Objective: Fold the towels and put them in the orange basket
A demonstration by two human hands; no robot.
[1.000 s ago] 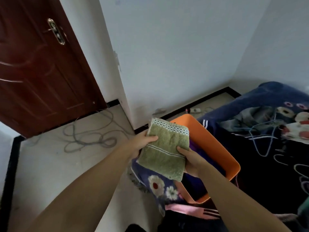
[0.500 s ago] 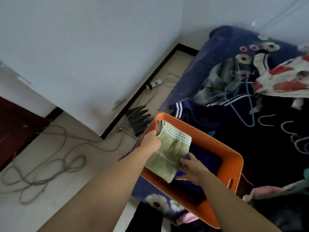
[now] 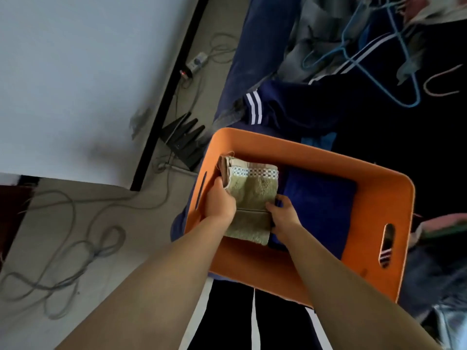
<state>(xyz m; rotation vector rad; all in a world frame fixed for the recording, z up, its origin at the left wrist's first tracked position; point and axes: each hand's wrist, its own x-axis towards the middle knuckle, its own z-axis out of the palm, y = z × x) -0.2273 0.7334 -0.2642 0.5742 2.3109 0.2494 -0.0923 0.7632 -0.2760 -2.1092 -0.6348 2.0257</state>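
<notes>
A folded green towel [image 3: 254, 198] with a blue-and-white checked band lies inside the orange basket [image 3: 379, 178], against its left wall. My left hand [image 3: 219, 202] grips the towel's left edge. My right hand [image 3: 283, 215] holds the towel's right edge, fingers curled over it. Beside the green towel, a folded dark blue towel [image 3: 321, 205] fills the basket's middle.
The basket sits on a bed strewn with dark clothes [image 3: 290, 109] and blue hangers [image 3: 379, 72]. On the floor to the left lie grey cables [image 3: 75, 236], a black router [image 3: 184, 140] and a power strip [image 3: 194, 64] by the wall.
Both hands have carried the green towel down from above the basket's rim into the basket. The view has tilted downward and to the right.
</notes>
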